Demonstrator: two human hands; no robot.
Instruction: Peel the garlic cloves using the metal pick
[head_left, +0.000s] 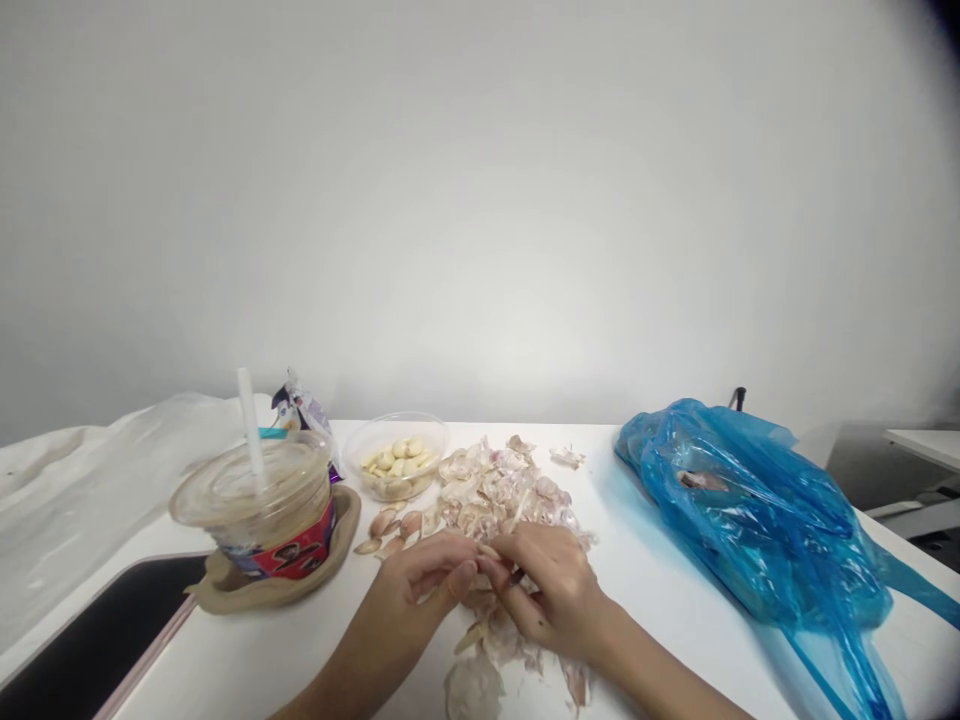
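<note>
My left hand (429, 582) and my right hand (553, 588) meet over a heap of garlic skins (502, 492). Pinched between their fingertips is a small pale garlic clove (487, 552), mostly covered by the fingers. A small dark spot shows by my right fingers; I cannot make out what it is. Just beyond my left hand, several unpeeled garlic cloves (412, 523) lie on the white table (652, 610). Behind them a clear plastic bowl (365, 478) holds several peeled cloves (401, 458). More loose skins (475, 686) lie beneath and in front of my hands.
At left, a lidded plastic cup (292, 545) with a white straw (250, 425) sits in a brown cardboard holder (346, 530). Near it are a dark tablet-like slab (112, 640), a crumpled wrapper (301, 410) and a clear plastic sheet (97, 510). A blue plastic bag (757, 530) lies at right.
</note>
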